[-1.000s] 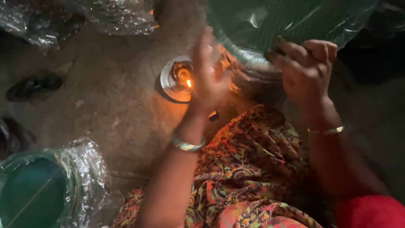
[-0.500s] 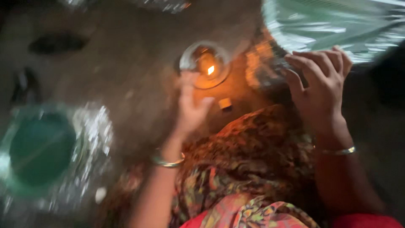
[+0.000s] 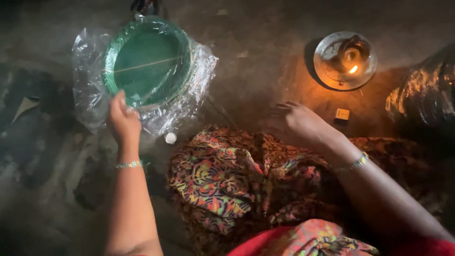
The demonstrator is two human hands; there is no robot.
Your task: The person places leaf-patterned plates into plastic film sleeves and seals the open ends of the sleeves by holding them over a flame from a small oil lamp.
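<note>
Left hand [image 3: 124,121] is up in the upper left of the frame, fingers laid on the near edge of the plastic bag [image 3: 85,66] around the green plates [image 3: 149,59], looks like it's gripping the wrap there since that's the closest bit to grab, though I can't tell if it's a real pinch or only a touch. The stack sits flat on the floor [image 3: 265,42], bagged so it stays clean. Right hand [image 3: 296,124] is empty, fingers loosely curled, resting over the patterned cloth [image 3: 222,175] mid frame. Lamp [image 3: 345,59] burns upper right, set well apart from the plastic, matchbox [image 3: 342,114] just below it, handy for the flame. Small white cap [image 3: 170,138] by the bag
</note>
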